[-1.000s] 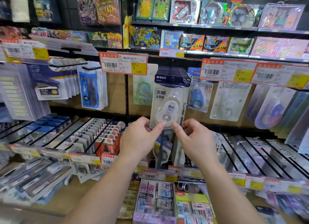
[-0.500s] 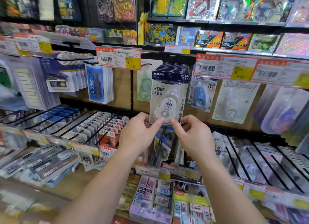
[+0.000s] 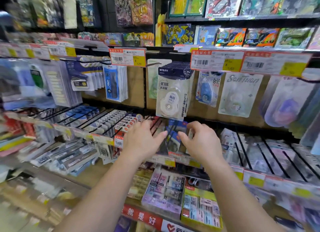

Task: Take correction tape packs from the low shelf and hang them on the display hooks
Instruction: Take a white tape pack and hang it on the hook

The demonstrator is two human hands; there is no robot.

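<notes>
A stack of white correction tape packs [image 3: 171, 95] with dark blue headers hangs on a display hook in the middle of the pegboard. Both my hands are just below it and touch nothing. My left hand [image 3: 143, 140] has its fingers stretched out toward the right. My right hand [image 3: 200, 141] has loosely curled fingers and holds nothing. Between and behind the hands, more blue-topped packs [image 3: 174, 133] sit on the slanted wire rack.
Orange price tags [image 3: 127, 57] run along the hook rail. Other blister packs [image 3: 239, 95] hang to the right and blue packs [image 3: 113, 83] to the left. Slanted wire racks [image 3: 97, 121] hold stationery; boxes of erasers [image 3: 166, 188] sit lower down.
Both hands have let go of the bottom of the hanging pack and dropped below it. The camera has shifted, so the shelf looks higher and further right.
</notes>
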